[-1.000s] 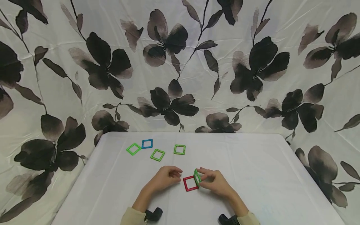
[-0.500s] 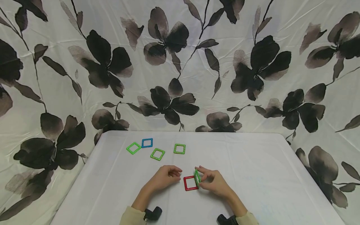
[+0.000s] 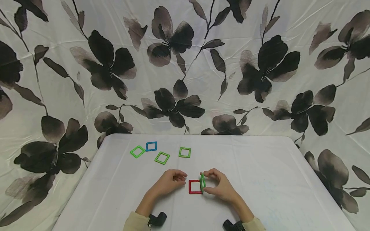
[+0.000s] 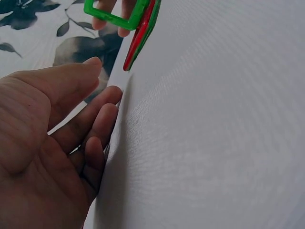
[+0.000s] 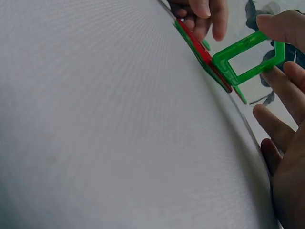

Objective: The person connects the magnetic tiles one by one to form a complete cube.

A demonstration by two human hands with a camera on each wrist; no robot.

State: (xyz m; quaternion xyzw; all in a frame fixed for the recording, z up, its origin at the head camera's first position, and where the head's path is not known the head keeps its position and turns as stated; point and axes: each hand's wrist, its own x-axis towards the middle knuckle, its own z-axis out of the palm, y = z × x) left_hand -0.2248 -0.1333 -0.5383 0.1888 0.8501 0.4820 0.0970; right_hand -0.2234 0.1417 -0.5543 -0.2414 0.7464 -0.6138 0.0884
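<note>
My right hand [image 3: 222, 188] pinches a green square magnetic tile [image 3: 203, 183] between thumb and fingertips at its far and near sides. This tile stands on edge along the right side of a red square tile [image 3: 189, 187], which lies flat. In the right wrist view the upright green tile [image 5: 239, 46] leans over the red tile [image 5: 200, 50], and a green layer shows under the red. To their left, my left hand [image 3: 167, 183] rests with loosely bent fingers, apart from the tiles. From the left wrist view, its fingers [image 4: 102, 121] hold nothing.
Farther back on the white table [image 3: 260, 179] lie a blue square tile [image 3: 151, 142] and several green ones, including a left green tile [image 3: 134, 155], a middle green tile [image 3: 158, 162] and a right green tile [image 3: 185, 157]. A floral cloth [image 3: 214, 106] hangs behind the table.
The red tile has turned slightly and sits straighter, with the upright green tile turning along. My right index finger and thumb have shifted to the green tile's sides. My left hand stays put.
</note>
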